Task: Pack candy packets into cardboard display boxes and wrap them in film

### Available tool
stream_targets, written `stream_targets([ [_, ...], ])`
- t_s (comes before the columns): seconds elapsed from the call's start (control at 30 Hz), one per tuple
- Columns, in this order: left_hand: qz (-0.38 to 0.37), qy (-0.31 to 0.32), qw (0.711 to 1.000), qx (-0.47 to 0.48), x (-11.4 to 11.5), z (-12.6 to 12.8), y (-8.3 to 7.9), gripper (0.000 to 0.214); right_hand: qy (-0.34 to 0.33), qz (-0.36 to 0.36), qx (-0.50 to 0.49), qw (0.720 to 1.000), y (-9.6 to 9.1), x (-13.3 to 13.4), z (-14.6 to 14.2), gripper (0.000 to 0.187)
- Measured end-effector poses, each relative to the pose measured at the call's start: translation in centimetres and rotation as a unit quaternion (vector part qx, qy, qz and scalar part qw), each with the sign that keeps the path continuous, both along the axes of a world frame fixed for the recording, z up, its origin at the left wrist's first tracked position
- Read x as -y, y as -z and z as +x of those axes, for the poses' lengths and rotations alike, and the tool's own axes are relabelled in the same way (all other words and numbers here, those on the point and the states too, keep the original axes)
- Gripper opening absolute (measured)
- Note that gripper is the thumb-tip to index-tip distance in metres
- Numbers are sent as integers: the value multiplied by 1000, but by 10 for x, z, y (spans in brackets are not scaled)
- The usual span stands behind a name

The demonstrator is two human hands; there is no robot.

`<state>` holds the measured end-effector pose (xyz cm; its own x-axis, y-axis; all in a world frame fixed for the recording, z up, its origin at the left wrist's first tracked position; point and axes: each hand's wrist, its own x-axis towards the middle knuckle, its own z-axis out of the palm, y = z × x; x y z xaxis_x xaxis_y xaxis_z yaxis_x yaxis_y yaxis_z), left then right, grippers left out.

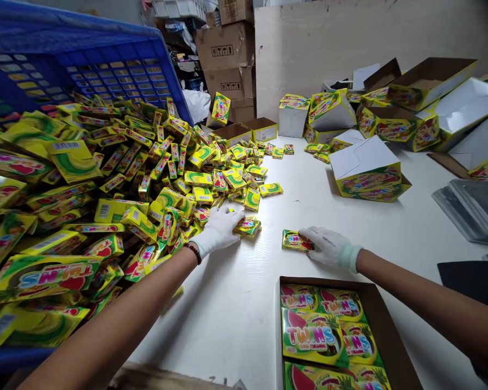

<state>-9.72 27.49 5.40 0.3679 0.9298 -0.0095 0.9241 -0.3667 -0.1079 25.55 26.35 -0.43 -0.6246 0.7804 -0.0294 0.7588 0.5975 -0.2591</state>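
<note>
My left hand (219,230), in a white glove, is at the near edge of a loose heap of small yellow-green candy boxes. Its fingers close on the left end of a candy box (250,226) lying on the white table. My right hand (329,246), gloved too, grips the right end of another candy box (293,240) marked TWINS, low over the tabletop. Just in front of me an open carton (394,336) holds several of these boxes, laid flat with their printed faces up. My fingertips are partly hidden behind the gloves.
A tipped blue crate (166,70) spills candy boxes (146,216) across the left. Display cartons (366,168) lie along the back right. Grey plastic sheets (472,208) are stacked at right. Brown cardboard boxes (225,51) stand behind the white table (236,303).
</note>
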Motion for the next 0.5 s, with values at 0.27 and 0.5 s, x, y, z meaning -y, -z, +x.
stream_targets([
  [0.27,-7,31,999,44,21,42,1,41,104,-66,-209,970,-49,2,-13,66],
  [0.5,-27,46,971,234,70,103,52,54,-10,-38,-164,986,-27,9,-12,60],
])
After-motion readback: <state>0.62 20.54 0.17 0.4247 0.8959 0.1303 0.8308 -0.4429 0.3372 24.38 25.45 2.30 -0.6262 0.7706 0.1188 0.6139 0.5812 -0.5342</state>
